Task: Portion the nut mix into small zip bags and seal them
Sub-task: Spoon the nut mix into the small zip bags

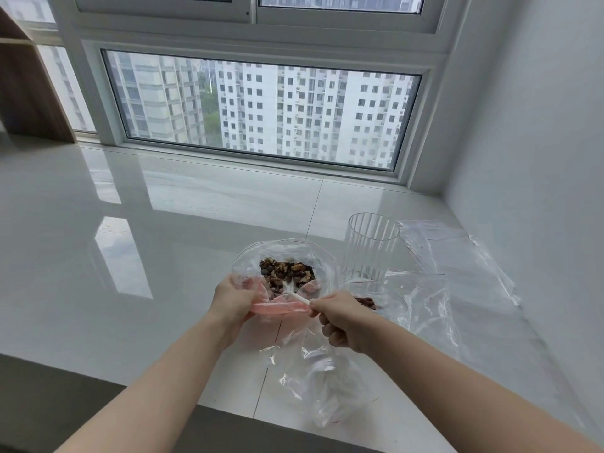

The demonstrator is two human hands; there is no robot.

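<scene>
A large clear bag lies open on the white sill, with brown nut mix inside it. My left hand grips the near rim of this bag, where a pink zip strip shows. My right hand holds a thin white handle whose tip reaches into the nuts; its scoop end is hidden. Right of that hand a small zip bag lies with a few nuts in it. Another clear bag lies crumpled below my hands near the sill's front edge.
A ribbed clear glass stands upright just behind the small bag. More flat empty zip bags lie at the right against the white wall. The sill is glossy white tile under a large window; a wooden shelf side stands far left.
</scene>
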